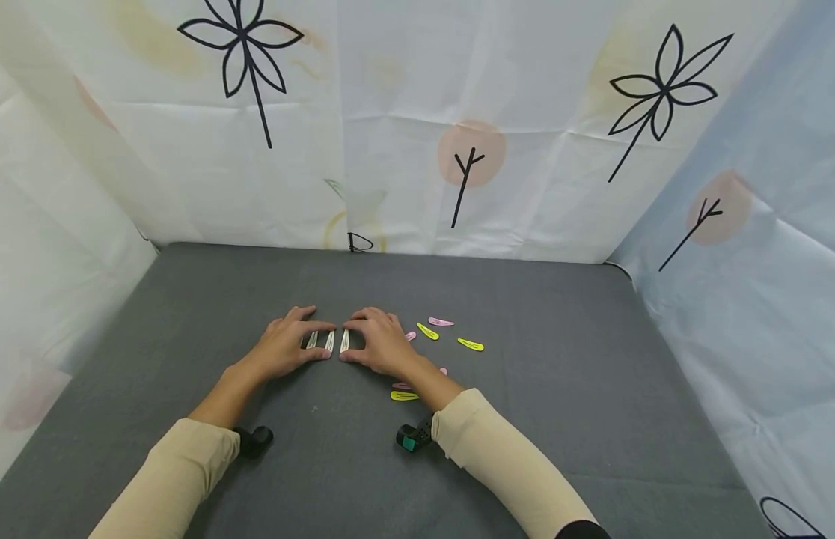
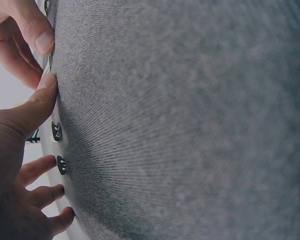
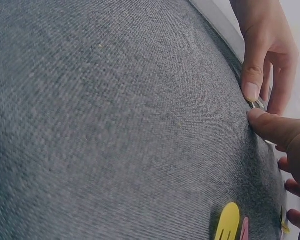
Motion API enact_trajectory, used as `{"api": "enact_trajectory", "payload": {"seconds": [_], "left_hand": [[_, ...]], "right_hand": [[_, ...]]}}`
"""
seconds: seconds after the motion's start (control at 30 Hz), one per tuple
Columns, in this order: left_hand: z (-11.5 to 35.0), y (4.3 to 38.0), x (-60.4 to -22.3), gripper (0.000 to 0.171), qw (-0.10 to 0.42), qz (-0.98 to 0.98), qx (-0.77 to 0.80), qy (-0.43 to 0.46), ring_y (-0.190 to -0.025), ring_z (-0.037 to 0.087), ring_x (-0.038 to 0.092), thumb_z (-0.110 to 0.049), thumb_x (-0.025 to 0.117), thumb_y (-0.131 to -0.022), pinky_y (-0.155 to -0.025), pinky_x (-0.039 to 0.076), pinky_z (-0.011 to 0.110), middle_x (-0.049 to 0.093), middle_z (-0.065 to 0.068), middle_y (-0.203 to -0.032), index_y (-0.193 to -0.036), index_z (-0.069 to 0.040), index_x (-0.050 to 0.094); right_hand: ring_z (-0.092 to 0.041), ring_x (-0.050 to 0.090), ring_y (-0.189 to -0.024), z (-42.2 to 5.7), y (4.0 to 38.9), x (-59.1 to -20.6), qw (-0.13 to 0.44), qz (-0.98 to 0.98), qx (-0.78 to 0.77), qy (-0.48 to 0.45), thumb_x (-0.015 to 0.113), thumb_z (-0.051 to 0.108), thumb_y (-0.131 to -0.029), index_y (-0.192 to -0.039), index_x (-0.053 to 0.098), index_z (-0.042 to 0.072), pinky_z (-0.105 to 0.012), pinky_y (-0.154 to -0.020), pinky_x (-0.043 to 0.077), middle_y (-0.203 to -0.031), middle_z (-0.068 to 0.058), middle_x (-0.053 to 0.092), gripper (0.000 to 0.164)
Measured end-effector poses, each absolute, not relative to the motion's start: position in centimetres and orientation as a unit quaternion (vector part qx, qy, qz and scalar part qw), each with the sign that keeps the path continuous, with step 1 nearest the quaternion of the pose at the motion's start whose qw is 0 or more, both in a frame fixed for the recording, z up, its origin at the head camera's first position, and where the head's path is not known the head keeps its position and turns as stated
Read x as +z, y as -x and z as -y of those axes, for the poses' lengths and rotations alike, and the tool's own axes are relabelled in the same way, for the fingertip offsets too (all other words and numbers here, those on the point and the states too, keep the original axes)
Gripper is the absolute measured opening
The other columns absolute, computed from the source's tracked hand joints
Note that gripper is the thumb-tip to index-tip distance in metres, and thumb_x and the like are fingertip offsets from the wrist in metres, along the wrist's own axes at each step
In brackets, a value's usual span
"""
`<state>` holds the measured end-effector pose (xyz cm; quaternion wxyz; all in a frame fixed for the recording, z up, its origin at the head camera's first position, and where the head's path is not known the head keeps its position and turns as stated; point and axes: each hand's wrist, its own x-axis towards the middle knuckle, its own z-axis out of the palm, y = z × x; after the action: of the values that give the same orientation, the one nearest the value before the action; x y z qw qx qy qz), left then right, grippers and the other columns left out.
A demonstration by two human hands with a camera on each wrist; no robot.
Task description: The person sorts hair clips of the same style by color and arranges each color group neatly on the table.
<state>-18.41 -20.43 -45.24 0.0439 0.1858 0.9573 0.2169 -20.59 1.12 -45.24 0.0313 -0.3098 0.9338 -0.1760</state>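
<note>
Three white snap hair clips lie side by side on the grey table. My left hand (image 1: 286, 346) holds the middle white clip (image 1: 330, 342) by its ends, between thumb and index finger. Farther inside that same hand's curve lies the left white clip (image 1: 313, 340). Close beside, my right hand (image 1: 380, 343) pinches the right white clip (image 1: 345, 341) at its ends with thumb and index finger. In the right wrist view the two thumbs nearly meet, with a narrow gap between them. The clips are mostly hidden by the fingers there.
Right of my right hand lie yellow clips (image 1: 470, 345) and pink clips (image 1: 441, 322), several in all. Another yellow clip (image 1: 405, 395) sits below the right wrist, some pink ones partly covered by the arm. Patterned white cloth (image 1: 390, 180) hangs behind the grey table (image 1: 559, 419).
</note>
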Motion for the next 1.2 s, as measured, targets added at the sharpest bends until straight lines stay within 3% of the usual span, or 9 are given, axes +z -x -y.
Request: {"api": "enact_trajectory", "payload": {"seconds": [0.4, 0.67, 0.97, 1.2], "left_hand": [[20.6, 18.4, -45.3, 0.05, 0.049, -0.955, 0.225, -0.185, -0.139, 0.05, 0.032, -0.033, 0.077, -0.087, -0.103, 0.023, 0.073, 0.038, 0.031, -0.149, -0.133, -0.014, 0.065], [20.7, 18.4, -45.4, 0.05, 0.046, -0.952, 0.232, -0.192, -0.139, 0.049, 0.032, -0.033, 0.077, -0.087, -0.102, 0.024, 0.072, 0.038, 0.03, -0.149, -0.132, -0.015, 0.066], [20.7, 18.2, -45.3, 0.049, 0.041, -0.951, 0.234, -0.196, -0.139, 0.048, 0.033, -0.031, 0.077, -0.087, -0.103, 0.024, 0.072, 0.039, 0.031, -0.148, -0.132, -0.014, 0.066], [20.5, 18.0, -45.1, 0.048, 0.037, -0.952, 0.235, -0.195, -0.138, 0.047, 0.034, -0.03, 0.077, -0.087, -0.102, 0.024, 0.072, 0.04, 0.031, -0.148, -0.13, -0.014, 0.067]], "right_hand": [[-0.022, 0.043, -0.135, -3.5, 20.5, -44.2, -0.005, -0.913, -0.183, 0.363, 0.079, 0.042, -0.085, -0.135, 0.063, 0.014, -0.049, -0.106, 0.036, -0.138, -0.004, 0.055, 0.059], [-0.027, 0.049, -0.13, -9.0, 20.8, -42.8, -0.017, -0.888, -0.216, 0.405, 0.079, 0.025, -0.087, -0.129, 0.067, 0.007, -0.054, -0.103, 0.037, -0.134, -0.012, 0.058, 0.048], [-0.033, 0.055, -0.123, -17.7, 21.1, -43.6, -0.045, -0.908, -0.222, 0.352, 0.075, 0.013, -0.089, -0.122, 0.07, 0.006, -0.059, -0.1, 0.04, -0.128, -0.016, 0.062, 0.034], [-0.039, 0.054, -0.123, -22.0, 20.8, -44.7, -0.043, -0.924, -0.222, 0.307, 0.071, 0.009, -0.092, -0.125, 0.068, 0.002, -0.063, -0.098, 0.038, -0.13, -0.021, 0.059, 0.034]]}}
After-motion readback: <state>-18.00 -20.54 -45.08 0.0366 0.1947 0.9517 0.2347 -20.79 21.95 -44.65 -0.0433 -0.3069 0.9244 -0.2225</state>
